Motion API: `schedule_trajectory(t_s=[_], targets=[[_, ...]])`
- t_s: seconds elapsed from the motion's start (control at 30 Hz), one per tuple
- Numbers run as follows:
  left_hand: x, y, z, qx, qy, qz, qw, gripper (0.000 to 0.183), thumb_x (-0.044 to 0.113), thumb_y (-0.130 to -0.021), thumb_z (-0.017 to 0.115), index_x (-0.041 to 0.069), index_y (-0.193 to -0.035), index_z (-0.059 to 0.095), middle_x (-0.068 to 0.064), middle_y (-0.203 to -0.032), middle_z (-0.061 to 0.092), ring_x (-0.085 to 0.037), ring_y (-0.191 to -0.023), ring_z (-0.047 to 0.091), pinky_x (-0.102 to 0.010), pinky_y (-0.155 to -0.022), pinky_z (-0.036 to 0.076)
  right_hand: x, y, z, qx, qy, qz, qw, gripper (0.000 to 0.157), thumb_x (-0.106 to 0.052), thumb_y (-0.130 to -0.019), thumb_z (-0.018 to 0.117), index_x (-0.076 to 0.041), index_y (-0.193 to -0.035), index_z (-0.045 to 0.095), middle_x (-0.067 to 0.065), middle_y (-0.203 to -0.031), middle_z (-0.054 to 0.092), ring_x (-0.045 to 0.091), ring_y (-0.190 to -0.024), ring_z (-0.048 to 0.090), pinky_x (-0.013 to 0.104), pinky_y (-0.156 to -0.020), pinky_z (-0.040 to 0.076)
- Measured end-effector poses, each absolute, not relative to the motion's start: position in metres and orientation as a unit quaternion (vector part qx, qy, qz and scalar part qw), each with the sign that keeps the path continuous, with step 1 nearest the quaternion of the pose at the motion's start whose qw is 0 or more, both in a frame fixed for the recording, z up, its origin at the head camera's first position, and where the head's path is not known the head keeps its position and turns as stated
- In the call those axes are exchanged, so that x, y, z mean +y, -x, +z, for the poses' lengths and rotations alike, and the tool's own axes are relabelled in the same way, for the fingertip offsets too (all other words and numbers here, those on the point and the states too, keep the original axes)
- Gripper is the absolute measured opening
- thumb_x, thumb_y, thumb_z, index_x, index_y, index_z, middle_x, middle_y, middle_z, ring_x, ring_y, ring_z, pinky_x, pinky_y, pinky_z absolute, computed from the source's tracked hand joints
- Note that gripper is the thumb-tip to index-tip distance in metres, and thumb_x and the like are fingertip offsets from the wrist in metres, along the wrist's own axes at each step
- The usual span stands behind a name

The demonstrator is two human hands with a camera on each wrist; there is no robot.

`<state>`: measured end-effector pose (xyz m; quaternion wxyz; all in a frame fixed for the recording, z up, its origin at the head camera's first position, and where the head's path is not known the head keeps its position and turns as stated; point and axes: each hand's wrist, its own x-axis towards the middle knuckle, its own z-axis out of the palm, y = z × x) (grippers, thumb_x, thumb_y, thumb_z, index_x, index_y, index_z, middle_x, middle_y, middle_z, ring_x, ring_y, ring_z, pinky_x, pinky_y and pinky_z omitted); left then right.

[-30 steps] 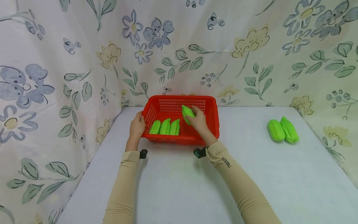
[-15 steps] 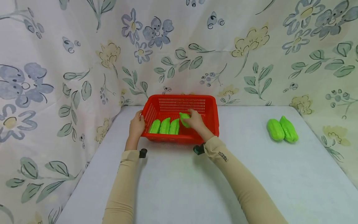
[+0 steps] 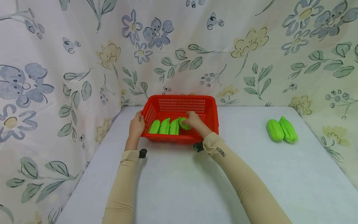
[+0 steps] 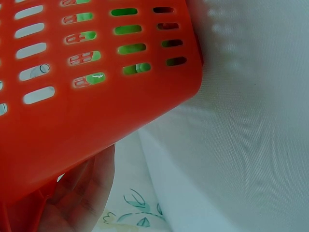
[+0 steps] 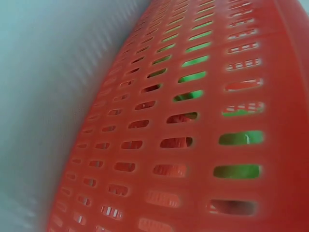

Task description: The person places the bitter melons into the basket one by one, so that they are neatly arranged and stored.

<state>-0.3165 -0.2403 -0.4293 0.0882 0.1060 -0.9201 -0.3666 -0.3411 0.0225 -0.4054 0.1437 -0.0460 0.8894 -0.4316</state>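
Note:
In the head view, my left hand (image 3: pixel 137 126) grips the left rim of a red slotted plastic basket (image 3: pixel 179 138). The left wrist view shows its fingers (image 4: pixel 99 179) curled under the rim. Reaching into the basket, my right hand (image 3: pixel 195 121) holds a bright green bitter melon (image 3: pixel 183 125), low beside the others; its fingertips are partly hidden. Three more green bitter melons (image 3: pixel 165 126) lie side by side in the left half. In the right wrist view the basket wall (image 5: pixel 193 154) hides the hand, and green shows through the slots.
Two more green bitter melons (image 3: pixel 282 129) lie together on the white tabletop (image 3: pixel 173 186), well to the right of the basket. A flowered curtain (image 3: pixel 179 49) hangs along the back and left of the table.
My right hand has lowered its bitter melon from above the basket down beside the row of three, moving slightly left. My left hand stays on the rim.

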Motion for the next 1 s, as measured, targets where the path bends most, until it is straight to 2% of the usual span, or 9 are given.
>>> schedule_trajectory(t_s=[0.5, 0.77, 1.0], targets=[[-0.24, 0.316, -0.429, -0.918, -0.108, -0.371, 0.085, 0.046, 0.024, -0.106, 0.031, 0.011, -0.151, 0.035, -0.023, -0.142, 0.052, -0.038, -0.116, 0.058, -0.054, -0.097, 0.045, 0.022, 0.339, -0.417, 0.892, 0.052, -0.414, 0.175, 0.066, -0.025, -0.094, 0.062, 0.003, -0.147, 0.035, 0.022, -0.152, 0.038, 0.035, -0.139, 0.039, 0.046, -0.111, 0.038], [-0.241, 0.317, -0.429, -0.919, -0.105, -0.371, 0.085, 0.046, 0.024, -0.106, 0.031, 0.011, -0.151, 0.034, -0.023, -0.143, 0.051, -0.038, -0.117, 0.057, -0.054, -0.098, 0.045, 0.022, 0.331, -0.417, 0.878, 0.057, -0.422, 0.219, 0.078, -0.04, -0.099, 0.05, 0.004, -0.154, 0.016, 0.021, -0.161, 0.02, 0.035, -0.148, 0.024, 0.048, -0.118, 0.028], [-0.241, 0.316, -0.429, -0.919, -0.104, -0.371, 0.084, 0.046, 0.023, -0.106, 0.031, 0.01, -0.151, 0.034, -0.023, -0.142, 0.052, -0.038, -0.116, 0.057, -0.054, -0.098, 0.045, 0.021, 0.328, -0.413, 0.873, 0.058, -0.42, 0.241, 0.081, -0.046, -0.101, 0.043, 0.002, -0.155, 0.008, 0.019, -0.164, 0.01, 0.034, -0.151, 0.013, 0.048, -0.121, 0.02]])
